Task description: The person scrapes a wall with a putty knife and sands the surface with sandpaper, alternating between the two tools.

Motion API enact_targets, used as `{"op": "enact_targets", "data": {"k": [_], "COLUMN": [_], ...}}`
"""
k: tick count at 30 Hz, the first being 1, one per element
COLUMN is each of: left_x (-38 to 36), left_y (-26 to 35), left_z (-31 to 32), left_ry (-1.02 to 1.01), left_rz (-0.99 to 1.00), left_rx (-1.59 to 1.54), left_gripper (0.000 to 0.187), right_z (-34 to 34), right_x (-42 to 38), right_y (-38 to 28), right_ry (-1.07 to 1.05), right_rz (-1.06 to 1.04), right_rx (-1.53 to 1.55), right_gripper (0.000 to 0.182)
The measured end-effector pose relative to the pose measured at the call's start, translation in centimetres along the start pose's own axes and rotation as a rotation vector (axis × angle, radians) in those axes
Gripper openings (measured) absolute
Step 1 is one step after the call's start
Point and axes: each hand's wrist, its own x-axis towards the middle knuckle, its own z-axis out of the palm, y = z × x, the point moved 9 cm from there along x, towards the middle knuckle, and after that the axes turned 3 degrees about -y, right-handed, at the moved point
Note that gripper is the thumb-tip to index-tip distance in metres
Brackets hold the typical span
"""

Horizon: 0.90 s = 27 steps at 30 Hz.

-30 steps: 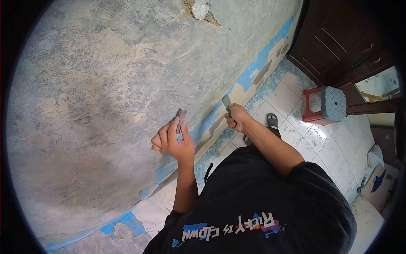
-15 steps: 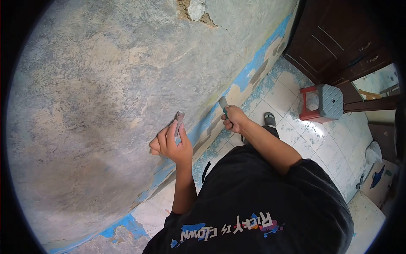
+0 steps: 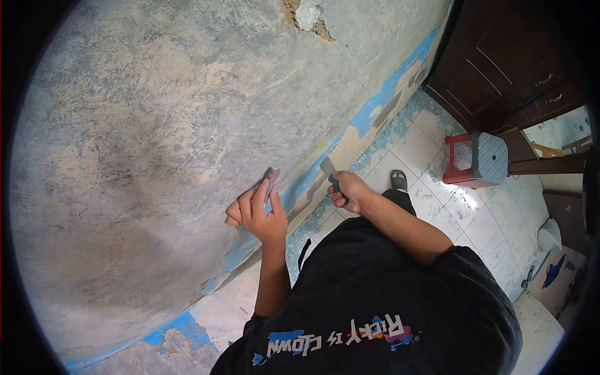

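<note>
My right hand [image 3: 351, 191] is closed around the green handle of a putty knife [image 3: 327, 167]. Its flat metal blade points up and left, by the blue paint strip [image 3: 369, 115] low on the wall; whether it touches cannot be told. In my left hand [image 3: 257, 214] a short greyish roll [image 3: 272, 177], like rolled sandpaper, is pinched between thumb and fingers. That hand is against or very near the grey, patchy wall [image 3: 156, 125]. Blue paint is broken off in places along the wall's base, baring pale and brown patches.
Paint flakes litter the white tiled floor [image 3: 419, 147]. A red and grey plastic stool [image 3: 490, 159] stands to the right, near dark wooden cabinets [image 3: 500, 69]. A broken hole [image 3: 309, 15] shows in the wall's plaster. My sandalled foot [image 3: 399, 180] is beside the stool.
The view has shifted a little, so the wall and stool sit further right or lower. The putty knife has moved slightly toward me along the wall. Both hands keep their holds.
</note>
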Motion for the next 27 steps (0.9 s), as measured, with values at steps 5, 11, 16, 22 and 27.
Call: {"op": "enact_targets", "data": {"k": [5,11,16,22,27], "left_x": [-0.5,-0.4,-0.6,-0.3,-0.1], "left_y": [-0.1,-0.1,-0.4,0.1,-0.2], "left_z": [0.1,0.2,0.3,0.3,0.9], "left_ry": [-0.018,-0.004,-0.016,-0.028,-0.006], "left_rz": [-0.006,-0.022,-0.034,-0.030,-0.010], "left_rx": [0.007,-0.004,-0.002,0.010,-0.004], "left_gripper": [0.028,0.028,0.027,0.028,0.027], "right_z": [0.9,1.3,-0.9,1.2,0.1], "right_x": [1.9,0.6,4.7,3.1,3.4], "right_y": [0.0,-0.2,-1.9,-0.7,-0.6], "right_ry": [-0.017,-0.013,0.087,0.059,0.087], "right_rz": [0.015,-0.084,-0.066,-0.070,-0.039], "right_rx": [0.010,-0.070,0.023,-0.021,-0.023], "right_gripper": [0.017,0.013,0.011,0.009,0.013]}}
